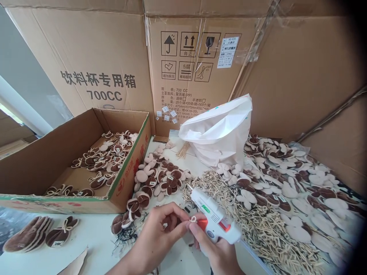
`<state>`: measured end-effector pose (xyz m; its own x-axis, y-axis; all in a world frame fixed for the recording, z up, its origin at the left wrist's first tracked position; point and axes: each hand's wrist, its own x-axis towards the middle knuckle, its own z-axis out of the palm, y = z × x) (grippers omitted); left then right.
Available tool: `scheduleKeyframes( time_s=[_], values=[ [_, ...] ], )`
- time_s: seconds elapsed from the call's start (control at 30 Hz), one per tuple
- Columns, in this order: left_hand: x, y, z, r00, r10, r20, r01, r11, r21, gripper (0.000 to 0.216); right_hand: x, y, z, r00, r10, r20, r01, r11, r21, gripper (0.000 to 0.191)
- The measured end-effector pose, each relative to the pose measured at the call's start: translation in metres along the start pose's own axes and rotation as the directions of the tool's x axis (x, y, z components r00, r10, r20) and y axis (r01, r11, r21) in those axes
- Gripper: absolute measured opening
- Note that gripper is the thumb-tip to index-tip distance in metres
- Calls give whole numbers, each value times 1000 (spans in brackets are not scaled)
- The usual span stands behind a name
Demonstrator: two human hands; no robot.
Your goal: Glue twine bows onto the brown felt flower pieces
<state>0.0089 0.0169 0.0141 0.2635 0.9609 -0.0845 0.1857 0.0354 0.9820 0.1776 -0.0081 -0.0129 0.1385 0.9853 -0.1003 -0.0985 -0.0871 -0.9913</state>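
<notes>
Head view, both hands [163,227] [210,246] pinching a cream cord loop [193,219], glue gun [215,214] alongside, carton [100,49] reading "饮料杯专用箱 700CC"

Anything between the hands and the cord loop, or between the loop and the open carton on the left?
Nothing visible separates left hand or right hand from the cord loop; it sits where they meet. Toward the carton: loose plush pieces beside it, then its raised right wall. The space above looks open.

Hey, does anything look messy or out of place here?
Yes: loose black threads lie tangled left of the left hand, like stray litter. A cardboard scrap at the picture's bottom edge looks torn.
</notes>
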Motion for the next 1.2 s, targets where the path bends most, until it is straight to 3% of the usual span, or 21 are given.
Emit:
scheduleKeyframes(
  time_s=[0.2, 0.43, 0.63, 0.77, 1.0, 1.2],
  values=[
    [-1, -2, 0, 1000, -2, 13, 2, 1000, -28, 22, -1, -4, 0, 998, 52, 40, -55, 997, 62, 36],
    [-2, 1, 0, 998, 1, 59, 4, 995, -95, 30, 1, -8, 3, 996, 58, 63, -64, 993, 97, 36],
    [-3, 4, 0, 990, 95, 107, -91, 995, -42, 25, 1, -8, 6, 998, 52, 41, -56, 995, 87, 37],
    [-3, 0, 2, 986, 164, -2, -164, 985, 47, 12, 2, -10, 5, 995, 71, 64, -78, 992, 99, 37],
    [-3, -7, 4, 946, 321, -46, -314, 943, 109, 7, 9, 5, -1, 984, 71, 164, -84, 994, 75, 39],
    [-6, -3, 5, 857, 516, 13, -505, 832, 230, 11, 22, 6, -6, 996, 49, 75, -53, 997, 57, 37]
  ],
)
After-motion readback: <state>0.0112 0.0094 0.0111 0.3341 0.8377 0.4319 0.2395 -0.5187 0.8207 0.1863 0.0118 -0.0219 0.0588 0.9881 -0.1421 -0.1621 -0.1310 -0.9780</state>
